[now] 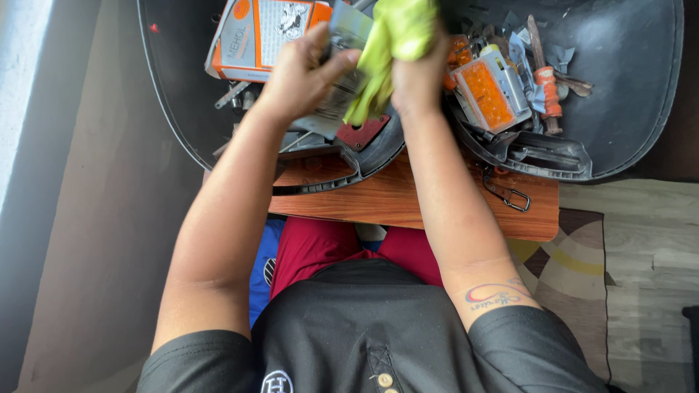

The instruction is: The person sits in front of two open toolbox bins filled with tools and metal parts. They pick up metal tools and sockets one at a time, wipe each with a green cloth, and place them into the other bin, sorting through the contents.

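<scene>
Seen from above, a seated person is working over a small wooden desk (pixel 408 200) that is carrying a black tray-like shell (pixel 626 65) full of odds and ends. Both hands are raised together over the middle of the shell, closed on one thing between them: the right hand (pixel 419 73) is gripping a bunched lime-green cloth (pixel 389 44), and the left hand (pixel 302 73) is clamping a flat grey sheet or packet (pixel 342 94) against it, thumb on top. The grip is reading as a steadying hold, the left bracing the flat piece while the right is pressing the cloth on; whether it is wiping or wrapping, I cannot tell. The cloth is sitting above the shell's centre, clear of the desk. An orange and white box (pixel 258 36) is lying just left of the left hand, tilted against the shell wall. Right of the right hand, an orange reflector in a clear case (pixel 486 93) is resting among grey parts, with an orange-handled tool (pixel 546 87) beside it. A metal clip (pixel 510 195) is hanging over the desk edge, below the shell. Red fabric is showing at the lap under the desk.
</scene>
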